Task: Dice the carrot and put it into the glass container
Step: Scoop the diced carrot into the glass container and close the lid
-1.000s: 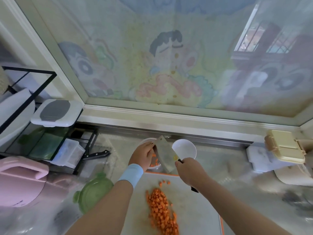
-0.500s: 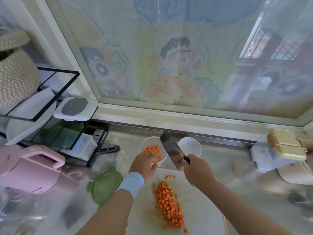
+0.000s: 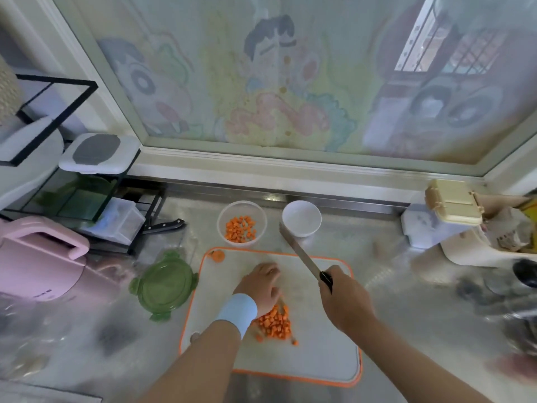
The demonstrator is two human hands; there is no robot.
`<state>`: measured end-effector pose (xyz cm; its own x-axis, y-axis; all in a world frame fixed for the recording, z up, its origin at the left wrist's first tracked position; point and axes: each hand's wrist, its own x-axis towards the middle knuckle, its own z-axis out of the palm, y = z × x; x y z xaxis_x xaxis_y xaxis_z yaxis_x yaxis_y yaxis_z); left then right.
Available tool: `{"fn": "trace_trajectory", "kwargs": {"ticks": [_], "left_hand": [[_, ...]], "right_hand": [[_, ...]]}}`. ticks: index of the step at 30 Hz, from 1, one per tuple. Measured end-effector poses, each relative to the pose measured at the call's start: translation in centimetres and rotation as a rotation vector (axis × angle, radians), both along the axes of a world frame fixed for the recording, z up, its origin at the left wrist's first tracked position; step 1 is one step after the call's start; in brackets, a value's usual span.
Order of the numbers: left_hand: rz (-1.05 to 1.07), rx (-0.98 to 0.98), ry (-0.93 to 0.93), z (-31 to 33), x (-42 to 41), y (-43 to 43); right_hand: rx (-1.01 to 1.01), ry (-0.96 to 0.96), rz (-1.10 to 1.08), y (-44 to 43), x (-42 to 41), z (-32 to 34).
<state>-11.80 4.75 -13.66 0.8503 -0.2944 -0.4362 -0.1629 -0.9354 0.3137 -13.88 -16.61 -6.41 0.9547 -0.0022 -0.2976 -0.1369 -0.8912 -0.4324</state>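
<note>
Two hands (image 3: 260, 287) (image 3: 344, 303), two knives (image 3: 299, 251) (image 3: 164, 226), one glass container (image 3: 220, 225), one white bowl (image 3: 302, 218), one cutting board (image 3: 319, 344), one lid (image 3: 164, 285).

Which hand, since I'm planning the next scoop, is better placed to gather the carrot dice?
Left: the left hand sits beside the carrot dice; the right hand grips the knife.

Green lid (image 3: 164, 286) lying flat on surface (image 3: 392, 292), pink appliance (image 3: 37, 263) sitting left of it, white bowl (image 3: 301, 218) standing near back rail, spare knife (image 3: 164, 225) lying by black rack (image 3: 58, 80).

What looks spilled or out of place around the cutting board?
Nothing serious. A carrot end piece sits alone at the cutting board's far left corner, and a couple of dice lie loose beside the main pile.
</note>
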Motion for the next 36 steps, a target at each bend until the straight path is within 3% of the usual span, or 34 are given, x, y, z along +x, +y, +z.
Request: {"fn": "trace_trajectory", "kwargs": {"ticks": [5,12,18,24,30,36], "left_hand": [[-0.057,-0.016,-0.26,-0.8,-4.2,0.1],[-0.037,0.046,-0.203,-2.6,-8.8,-3.1],[0.259,-0.029,-0.308,-2.6,-8.3,-2.3],[0.29,0.003,-0.269,-4.0,-7.5,-3.1],[0.344,0.03,-0.281,-4.1,-6.0,-3.5],[0.349,-0.014,-0.326,-4.3,-6.4,-3.6]], "right_hand": [[0.02,0.051,0.026,-0.7,-2.3,-2.1],[0.052,0.072,0.034,-0.7,-3.6,-3.6],[0.197,0.178,-0.034,-1.2,-4.3,-5.4],[0.263,0.258,-0.123,-2.3,-4.9,-7.2],[0.152,0.352,0.049,-2.7,-5.1,-8.0],[0.24,0.445,0.076,0.2,-5.7,-8.0]]}}
